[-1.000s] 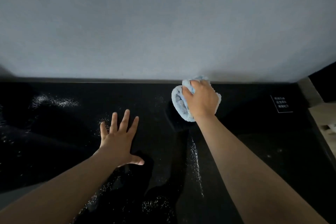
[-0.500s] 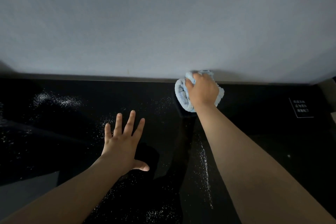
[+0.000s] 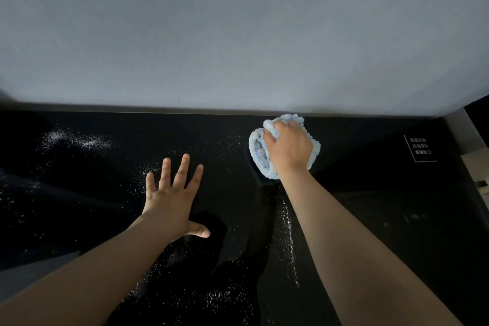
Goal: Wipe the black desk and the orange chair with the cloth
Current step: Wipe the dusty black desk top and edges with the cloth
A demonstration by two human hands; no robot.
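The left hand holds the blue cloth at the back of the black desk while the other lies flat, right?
No. In the head view the right hand grips the blue cloth at the back of the black desk; the left hand lies flat.

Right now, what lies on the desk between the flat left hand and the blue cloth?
Between left hand and cloth, only black desk with faint white specks, per the head view.

A plain grey wall (image 3: 238, 34) stands behind, white specks (image 3: 76, 140) lie scattered, a white-lettered label (image 3: 420, 148) far right
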